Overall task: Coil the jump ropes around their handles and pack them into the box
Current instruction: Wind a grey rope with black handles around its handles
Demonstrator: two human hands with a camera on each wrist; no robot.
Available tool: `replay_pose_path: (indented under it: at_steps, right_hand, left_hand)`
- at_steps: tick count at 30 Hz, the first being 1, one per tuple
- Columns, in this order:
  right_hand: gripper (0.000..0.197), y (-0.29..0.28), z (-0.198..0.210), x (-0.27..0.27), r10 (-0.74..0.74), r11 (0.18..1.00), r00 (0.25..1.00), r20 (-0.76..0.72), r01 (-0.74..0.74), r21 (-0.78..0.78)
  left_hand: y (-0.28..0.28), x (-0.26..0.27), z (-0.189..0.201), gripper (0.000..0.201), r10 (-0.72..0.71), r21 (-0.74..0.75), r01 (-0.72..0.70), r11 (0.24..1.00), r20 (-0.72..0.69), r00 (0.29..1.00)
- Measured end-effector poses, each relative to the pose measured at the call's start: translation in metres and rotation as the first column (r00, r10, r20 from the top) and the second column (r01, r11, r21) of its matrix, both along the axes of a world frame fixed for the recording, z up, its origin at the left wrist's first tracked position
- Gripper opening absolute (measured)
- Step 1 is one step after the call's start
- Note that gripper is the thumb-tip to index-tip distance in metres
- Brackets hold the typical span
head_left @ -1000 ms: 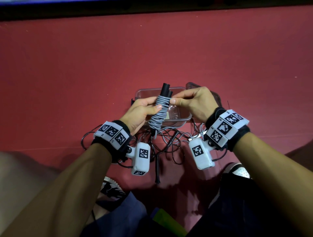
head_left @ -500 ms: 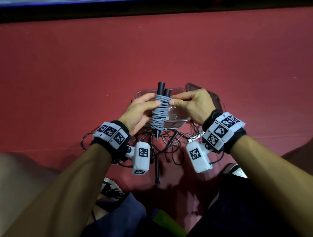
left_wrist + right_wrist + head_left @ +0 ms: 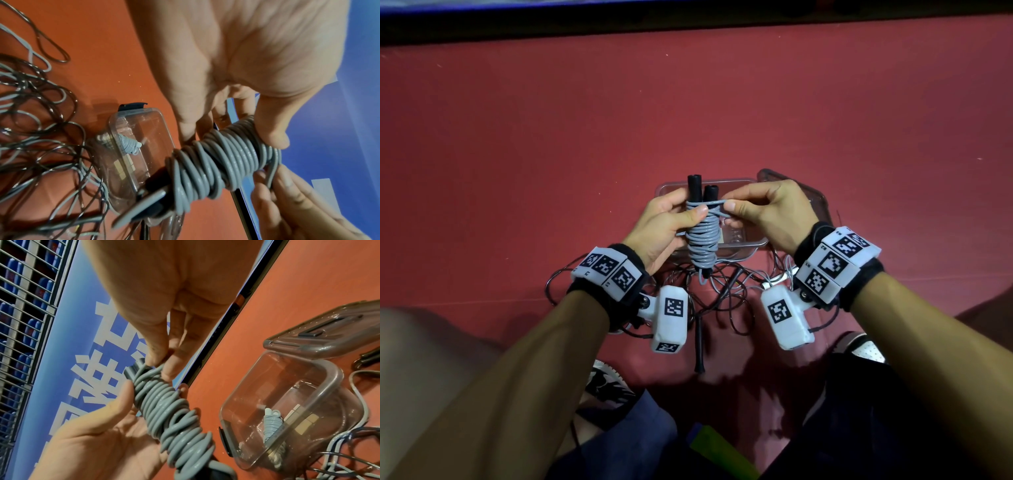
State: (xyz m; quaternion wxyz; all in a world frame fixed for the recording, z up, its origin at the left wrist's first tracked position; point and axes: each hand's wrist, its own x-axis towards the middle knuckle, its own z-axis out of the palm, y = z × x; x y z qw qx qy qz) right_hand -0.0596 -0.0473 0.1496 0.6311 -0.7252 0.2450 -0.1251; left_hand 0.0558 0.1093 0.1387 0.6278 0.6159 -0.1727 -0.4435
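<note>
While gripped between left hand [image 3: 664,229] and right hand [image 3: 767,212], coiled grey rope [image 3: 702,240].

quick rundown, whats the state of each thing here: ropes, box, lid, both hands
grey jump rope: coiled around its two black handles, held up over the box
clear box: open, one coiled pale rope inside
lid: off, beside the box
loose ropes: uncoiled, tangled on the floor
left hand: grips the coil
right hand: pinches the top rope turn

A sports hall — red court floor [image 3: 517,137], blue stand seats [image 3: 12,272].
</note>
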Motion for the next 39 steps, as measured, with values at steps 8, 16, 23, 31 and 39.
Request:
replay_pose_path:
  at_steps: [8, 16, 23, 31, 39]
  right_hand:
    - [0.010, 0.002, 0.009, 0.000, 0.035, 0.998, 0.994, 0.100, -0.041, 0.053]
    - [0.032, 0.006, 0.011, -0.002, 0.079, 0.997, 0.994, 0.082, -0.078, -0.011]
    - [0.033, 0.005, 0.009, -0.003, 0.060, 0.985, 0.994, 0.088, -0.045, -0.164]
    - [0.026, 0.004, 0.004, -0.003, 0.062, 0.965, 0.997, 0.054, -0.046, -0.259]
    - [0.019, 0.000, 0.000, 0.000, 0.006, 0.979, 1.000, -0.003, -0.007, -0.203]
  left_hand:
    - [-0.001, -0.002, 0.004, 0.030, 0.012, -0.032, -0.013, 0.999, -0.021, 1.000]
    - [-0.001, -0.001, 0.001, 0.027, 0.050, -0.026, -0.051, 0.998, -0.025, 0.998]
    - [-0.001, -0.002, 0.000, 0.026, 0.036, -0.007, -0.036, 0.999, -0.013, 0.999]
    - [-0.001, -0.002, -0.002, 0.031, 0.034, 0.030, -0.034, 0.999, 0.000, 0.999]
    - [0.000, -0.002, -0.003, 0.032, -0.014, -0.003, 0.014, 1.000, -0.001, 1.000]
